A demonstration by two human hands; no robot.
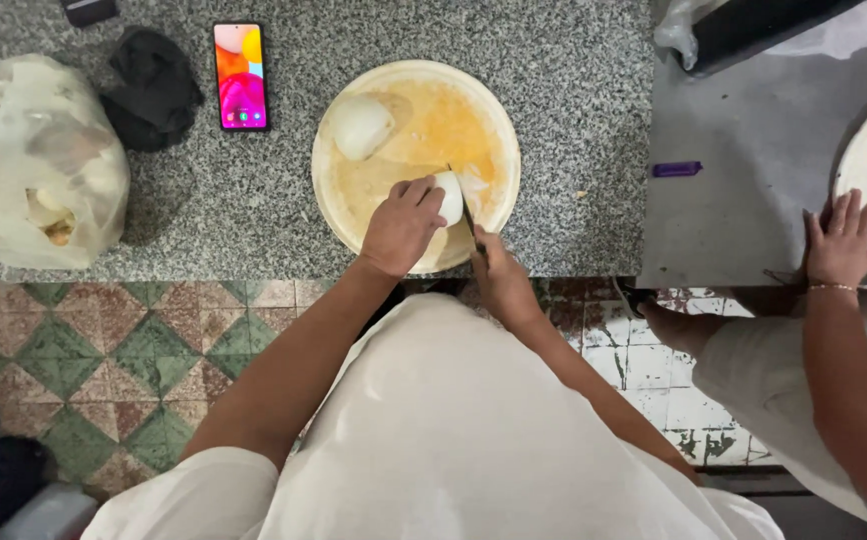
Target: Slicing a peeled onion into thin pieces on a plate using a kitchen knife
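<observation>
White cloth (473,420) covered the person's front, nearest the lens. Beyond it, the left hand (400,226) curled over a peeled white onion piece (449,197), pinning it on the round wooden board (353,205). Just beside it, the right hand (501,280) clutched a knife (467,215) against the piece. Farther left of the hands, a phone (240,76) lay on the speckled counter (573,80).

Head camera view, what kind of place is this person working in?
Probably a kitchen or food-prep area: a round cutting board lies on a speckled stone counter, the left hand steadies a peeled onion, the right hand works a knife, and the floor is tiled.
</observation>
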